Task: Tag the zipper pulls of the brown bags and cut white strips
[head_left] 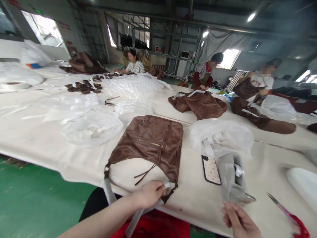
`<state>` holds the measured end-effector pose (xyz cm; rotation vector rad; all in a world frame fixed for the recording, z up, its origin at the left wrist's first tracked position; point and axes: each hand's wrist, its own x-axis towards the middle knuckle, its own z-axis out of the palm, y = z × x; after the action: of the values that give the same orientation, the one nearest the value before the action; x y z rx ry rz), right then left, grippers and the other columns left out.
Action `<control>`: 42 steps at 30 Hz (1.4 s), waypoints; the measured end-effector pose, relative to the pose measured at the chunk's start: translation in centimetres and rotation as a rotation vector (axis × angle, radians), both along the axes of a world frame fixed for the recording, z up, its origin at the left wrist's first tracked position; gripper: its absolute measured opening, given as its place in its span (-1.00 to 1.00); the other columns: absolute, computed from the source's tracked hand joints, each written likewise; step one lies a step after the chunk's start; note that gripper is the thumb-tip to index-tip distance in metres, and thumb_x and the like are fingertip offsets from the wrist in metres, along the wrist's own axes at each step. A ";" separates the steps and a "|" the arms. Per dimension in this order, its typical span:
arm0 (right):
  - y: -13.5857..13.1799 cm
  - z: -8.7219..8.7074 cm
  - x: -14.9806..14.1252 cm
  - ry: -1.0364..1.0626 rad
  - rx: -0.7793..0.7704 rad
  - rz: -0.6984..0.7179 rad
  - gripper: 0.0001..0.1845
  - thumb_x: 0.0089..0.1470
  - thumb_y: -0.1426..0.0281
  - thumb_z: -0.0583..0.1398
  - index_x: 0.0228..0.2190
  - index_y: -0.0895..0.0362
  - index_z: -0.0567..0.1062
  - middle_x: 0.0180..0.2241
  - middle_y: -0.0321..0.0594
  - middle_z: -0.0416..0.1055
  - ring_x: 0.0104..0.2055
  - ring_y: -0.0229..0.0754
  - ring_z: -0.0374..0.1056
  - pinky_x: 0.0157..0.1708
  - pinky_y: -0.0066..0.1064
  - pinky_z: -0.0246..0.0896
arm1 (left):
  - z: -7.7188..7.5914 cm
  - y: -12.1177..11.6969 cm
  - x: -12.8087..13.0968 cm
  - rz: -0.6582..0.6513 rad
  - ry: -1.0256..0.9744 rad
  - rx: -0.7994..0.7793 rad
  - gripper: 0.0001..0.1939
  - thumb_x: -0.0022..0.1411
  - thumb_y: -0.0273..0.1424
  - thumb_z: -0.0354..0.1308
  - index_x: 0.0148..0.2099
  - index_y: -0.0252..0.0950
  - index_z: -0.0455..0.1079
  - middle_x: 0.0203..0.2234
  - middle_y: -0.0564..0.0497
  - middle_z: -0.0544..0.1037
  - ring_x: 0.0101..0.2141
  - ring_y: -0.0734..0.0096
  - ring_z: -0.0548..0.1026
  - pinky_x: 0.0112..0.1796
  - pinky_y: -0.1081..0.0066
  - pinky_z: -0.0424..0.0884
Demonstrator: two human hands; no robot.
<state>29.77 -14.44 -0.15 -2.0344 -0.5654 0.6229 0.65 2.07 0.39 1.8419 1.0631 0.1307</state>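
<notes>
**Brown bag point(160, 130) lies flat, strap point(108, 190) toward the wearer**

Through my head view, I see the bag on the pale table point(195, 201), its base at the far side and its curved opening facing the wearer. Its long axis, base to strap loop, runs away across the table, the far end leaning right; the front zip point(149, 142) lies crosswise, dropping slightly to the right.

The body of the bag rests just beyond the left hand point(151, 194), which I see closed in a pinch on some white wrapping point(168, 185) by the strap's right end. The right hand point(240, 219) is well apart, to the bag's right, fingers curled against the thumb; I cannot tell whether anything thin is between them. A phone point(211, 170) and a clear plastic pouch point(229, 180) lie beyond that hand.

I read the bag as dark brown and leather-like, softly creased, with brass-coloured zip and strap fittings, thin cords point(148, 171) trailing from the zip and a small dark label point(143, 123) near the far left corner.
</notes>
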 end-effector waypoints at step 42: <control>8.5 1.4 -14.5 0.305 -0.106 0.806 -0.69 0.05 0.16 0.15 -0.39 0.13 0.55 -0.53 -0.28 0.49 -0.50 -0.20 0.40 -0.46 -0.41 0.31 | 0.8 0.5 -1.7 -0.044 -0.369 -1.065 -0.77 0.27 -0.37 -0.11 -0.46 -0.25 0.12 -0.67 0.22 -0.11 -0.70 0.59 -0.21 -0.70 0.58 -0.18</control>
<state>15.32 -5.96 1.23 -1.7059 -1.1908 1.4282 -1.07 2.52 1.19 0.8260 0.6185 -0.1104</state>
